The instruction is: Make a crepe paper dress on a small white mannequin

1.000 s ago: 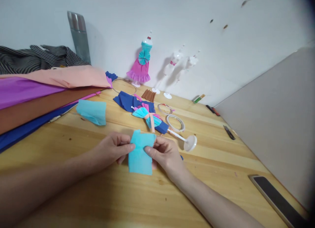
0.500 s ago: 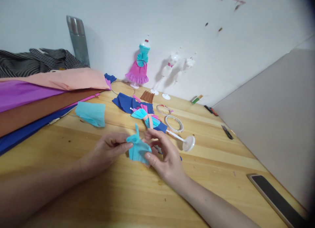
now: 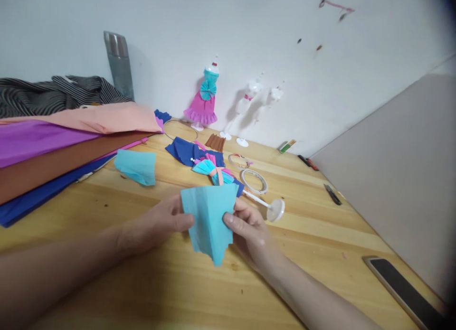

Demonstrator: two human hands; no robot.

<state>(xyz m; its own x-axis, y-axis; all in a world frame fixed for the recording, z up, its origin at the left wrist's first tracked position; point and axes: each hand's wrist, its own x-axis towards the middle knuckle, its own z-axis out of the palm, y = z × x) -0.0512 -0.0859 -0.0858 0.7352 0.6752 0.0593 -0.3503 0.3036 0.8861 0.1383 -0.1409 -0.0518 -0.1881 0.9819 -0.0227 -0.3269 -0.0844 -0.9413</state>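
Note:
Between my hands a light blue piece of crepe paper point(image 3: 211, 216) is spread out above the table, its lower edge ragged. My left hand point(image 3: 166, 219) pinches its left side, thumb in front and fingers behind. On the right side my right hand point(image 3: 251, 230) grips it the same way, the fingers partly hidden by the paper. Just beyond it lies a small mannequin stand point(image 3: 276, 210) on its side, dressed in dark blue, pink and a blue bow point(image 3: 210, 170) with a peach band. Another light blue piece of paper point(image 3: 137, 166) rests to the left.
Rolls of coloured crepe paper point(image 3: 71, 149) are stacked at left beside a bottle point(image 3: 121, 69). Along the wall stand a dressed mannequin point(image 3: 204, 99) and two white ones. Tape rolls point(image 3: 253, 181), a cutter point(image 3: 332, 194) and a phone point(image 3: 401, 292) lie to the right.
The crumpled, folded light blue paper has been opened out into a flatter sheet. My right hand has moved slightly right and closed on its edge; my left still holds the other side.

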